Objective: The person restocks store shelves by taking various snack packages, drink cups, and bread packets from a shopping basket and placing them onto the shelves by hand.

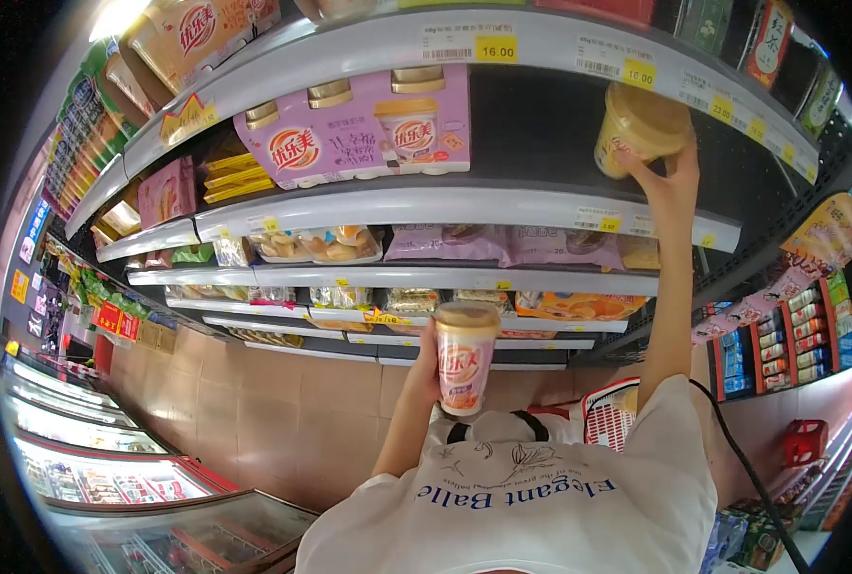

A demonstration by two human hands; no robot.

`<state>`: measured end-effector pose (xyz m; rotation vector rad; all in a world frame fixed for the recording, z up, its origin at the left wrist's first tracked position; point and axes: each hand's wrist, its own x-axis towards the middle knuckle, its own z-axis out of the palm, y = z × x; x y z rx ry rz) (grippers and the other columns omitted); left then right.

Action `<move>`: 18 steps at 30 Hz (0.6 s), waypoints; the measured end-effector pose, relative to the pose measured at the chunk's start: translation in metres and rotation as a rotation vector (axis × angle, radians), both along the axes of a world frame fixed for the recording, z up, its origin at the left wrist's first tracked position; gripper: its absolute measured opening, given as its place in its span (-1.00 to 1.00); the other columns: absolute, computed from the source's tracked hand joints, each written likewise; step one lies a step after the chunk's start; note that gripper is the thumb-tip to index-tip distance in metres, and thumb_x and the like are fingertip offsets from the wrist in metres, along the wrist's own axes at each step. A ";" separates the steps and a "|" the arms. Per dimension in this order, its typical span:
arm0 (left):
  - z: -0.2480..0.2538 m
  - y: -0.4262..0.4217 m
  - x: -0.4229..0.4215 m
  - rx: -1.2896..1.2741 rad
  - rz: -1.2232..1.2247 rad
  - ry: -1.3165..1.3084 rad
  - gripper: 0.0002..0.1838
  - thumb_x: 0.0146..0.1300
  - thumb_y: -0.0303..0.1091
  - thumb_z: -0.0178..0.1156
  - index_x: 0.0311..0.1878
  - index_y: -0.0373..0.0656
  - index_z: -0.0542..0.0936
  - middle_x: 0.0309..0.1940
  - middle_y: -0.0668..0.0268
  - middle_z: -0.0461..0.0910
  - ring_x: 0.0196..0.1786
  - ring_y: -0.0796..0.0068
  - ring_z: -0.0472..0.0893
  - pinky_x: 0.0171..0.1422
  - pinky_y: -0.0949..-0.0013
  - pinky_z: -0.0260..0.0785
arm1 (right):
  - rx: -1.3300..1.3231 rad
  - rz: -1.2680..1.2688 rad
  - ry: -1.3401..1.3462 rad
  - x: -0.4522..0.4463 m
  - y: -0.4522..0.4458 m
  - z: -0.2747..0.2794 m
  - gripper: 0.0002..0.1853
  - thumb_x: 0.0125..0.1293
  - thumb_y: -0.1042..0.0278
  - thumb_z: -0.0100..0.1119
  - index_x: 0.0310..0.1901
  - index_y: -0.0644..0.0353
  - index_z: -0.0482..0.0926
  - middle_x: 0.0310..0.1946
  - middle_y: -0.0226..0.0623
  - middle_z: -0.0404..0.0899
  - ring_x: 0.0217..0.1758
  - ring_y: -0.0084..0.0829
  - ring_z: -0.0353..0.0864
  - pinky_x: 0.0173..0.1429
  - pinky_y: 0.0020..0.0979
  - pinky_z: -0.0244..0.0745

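Note:
My left hand [428, 364] is closed around a milk tea cup [464, 359] with a pale lid and a pink and white printed wrap. It holds the cup upright in front of my chest. Up at the shelf, my right hand [673, 182] grips a second milk tea cup [641, 129] with a yellowish lid, on the right part of the shelf level under the price tags. A purple multipack of milk tea cups [349, 134] stands on that same level to the left, their lids showing through the box top.
Lower shelves [445, 282] hold bagged snacks. A red and white shopping basket [608, 418] is beside me on the right. Glass-topped freezers [172, 536] line the lower left, beyond the tiled floor [263, 392]. A black cable [746, 459] runs down at the right.

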<state>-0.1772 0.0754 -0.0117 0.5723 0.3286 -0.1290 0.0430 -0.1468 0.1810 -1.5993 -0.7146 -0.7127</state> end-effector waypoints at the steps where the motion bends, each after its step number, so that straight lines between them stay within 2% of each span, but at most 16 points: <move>1: 0.007 -0.003 -0.004 0.060 -0.018 0.014 -0.22 0.20 0.35 -0.37 0.17 -0.17 0.30 -0.04 0.13 0.49 -0.05 0.30 0.54 0.02 0.23 0.43 | 0.004 -0.003 -0.003 0.007 -0.002 -0.002 -0.28 -0.17 0.38 0.43 0.08 0.24 0.28 -0.06 -0.21 0.43 0.03 -0.42 0.43 0.09 -0.41 0.33; 2: 0.011 -0.004 -0.005 0.118 -0.034 0.028 -0.23 0.21 0.33 -0.36 0.17 -0.17 0.31 -0.05 0.14 0.50 -0.06 0.31 0.55 0.00 0.24 0.44 | 0.034 0.053 0.048 0.013 -0.005 -0.003 -0.32 -0.12 0.36 0.41 0.07 0.24 0.29 -0.06 -0.21 0.44 0.02 -0.42 0.43 0.09 -0.41 0.33; 4: 0.005 -0.002 -0.003 0.058 -0.050 0.069 -0.25 0.22 0.32 -0.36 0.17 -0.17 0.30 -0.06 0.13 0.50 -0.10 0.32 0.56 -0.04 0.27 0.46 | 0.065 0.106 0.099 0.020 -0.014 -0.002 -0.36 -0.08 0.35 0.38 0.06 0.24 0.30 -0.07 -0.21 0.44 0.01 -0.43 0.44 0.09 -0.41 0.32; 7: -0.001 -0.002 0.001 0.029 -0.128 -0.001 -0.28 0.25 0.28 -0.36 0.17 -0.16 0.30 -0.03 0.16 0.49 -0.06 0.35 0.54 0.01 0.28 0.42 | -0.003 0.195 0.181 0.020 -0.027 0.007 -0.42 -0.02 0.32 0.35 0.04 0.25 0.32 -0.08 -0.22 0.45 0.01 -0.43 0.44 0.09 -0.42 0.32; 9: 0.003 -0.009 0.003 0.119 -0.146 -0.015 -0.31 0.27 0.25 -0.37 0.18 -0.14 0.29 0.00 0.20 0.46 -0.01 0.39 0.51 0.08 0.30 0.37 | -0.069 0.274 0.277 0.017 -0.033 0.012 -0.44 0.01 0.30 0.32 0.04 0.26 0.33 -0.08 -0.22 0.46 0.01 -0.43 0.44 0.09 -0.42 0.32; 12: 0.020 -0.022 0.006 0.213 -0.149 -0.021 -0.33 0.29 0.23 -0.38 0.18 -0.13 0.29 0.04 0.22 0.44 0.05 0.42 0.47 0.14 0.30 0.32 | -0.092 0.289 0.294 0.019 -0.034 0.008 -0.43 0.01 0.29 0.32 0.05 0.27 0.31 -0.08 -0.19 0.45 0.02 -0.41 0.44 0.10 -0.42 0.33; 13: 0.018 -0.022 0.012 0.160 -0.217 -0.100 -0.32 0.28 0.23 -0.38 0.20 -0.13 0.26 0.04 0.22 0.43 0.06 0.40 0.46 0.15 0.28 0.31 | -0.095 0.288 0.303 0.019 -0.035 0.004 -0.43 0.01 0.29 0.32 0.05 0.27 0.31 -0.08 -0.19 0.45 0.02 -0.41 0.44 0.10 -0.42 0.33; 16: 0.046 -0.032 0.019 0.224 -0.241 -0.185 -0.32 0.27 0.23 -0.35 0.22 -0.13 0.23 0.05 0.22 0.42 0.10 0.40 0.43 0.16 0.28 0.30 | -0.136 0.240 0.291 0.011 -0.036 -0.007 -0.41 0.01 0.28 0.32 0.06 0.28 0.30 -0.07 -0.18 0.45 0.03 -0.39 0.44 0.10 -0.38 0.35; 17: 0.056 -0.034 0.023 0.295 -0.152 -0.225 -0.35 0.26 0.17 -0.16 0.21 -0.16 0.21 0.04 0.21 0.42 0.10 0.39 0.42 0.18 0.29 0.27 | -0.126 0.007 0.118 0.000 -0.035 -0.010 -0.40 0.01 0.27 0.32 0.06 0.27 0.30 -0.07 -0.18 0.45 0.03 -0.38 0.44 0.09 -0.35 0.36; 18: 0.068 -0.037 0.030 0.297 -0.153 -0.225 -0.35 0.26 0.17 -0.16 0.21 -0.16 0.21 0.04 0.21 0.42 0.10 0.39 0.42 0.18 0.29 0.27 | -0.115 -0.227 -0.058 -0.012 -0.035 -0.013 -0.40 0.01 0.27 0.33 0.07 0.27 0.29 -0.07 -0.18 0.45 0.03 -0.36 0.44 0.09 -0.32 0.37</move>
